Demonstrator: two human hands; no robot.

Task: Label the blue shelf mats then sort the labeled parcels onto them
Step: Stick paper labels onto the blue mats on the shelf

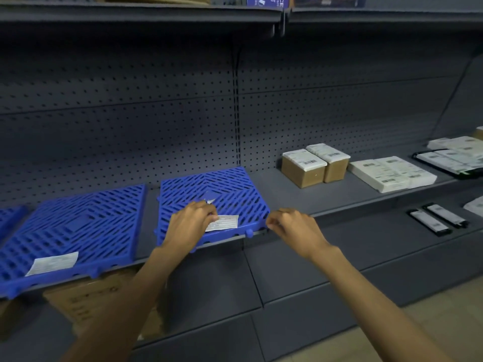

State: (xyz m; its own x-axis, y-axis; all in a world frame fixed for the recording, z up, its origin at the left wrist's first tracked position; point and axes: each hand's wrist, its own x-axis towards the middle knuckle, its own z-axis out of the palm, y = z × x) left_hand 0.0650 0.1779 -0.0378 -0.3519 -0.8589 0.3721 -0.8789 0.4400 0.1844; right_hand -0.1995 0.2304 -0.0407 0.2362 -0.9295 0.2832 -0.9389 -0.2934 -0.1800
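Blue slatted shelf mat [222, 189]: left hand [192, 222] presses white label [224, 222] onto it. Right hand [291, 226]: loosely curled, grasping nothing, at mat's corner.

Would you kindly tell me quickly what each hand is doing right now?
Left hand: pressing the white label onto the blue mat.
Right hand: fingers curled at the mat's front corner; whether it grips anything cannot be told.
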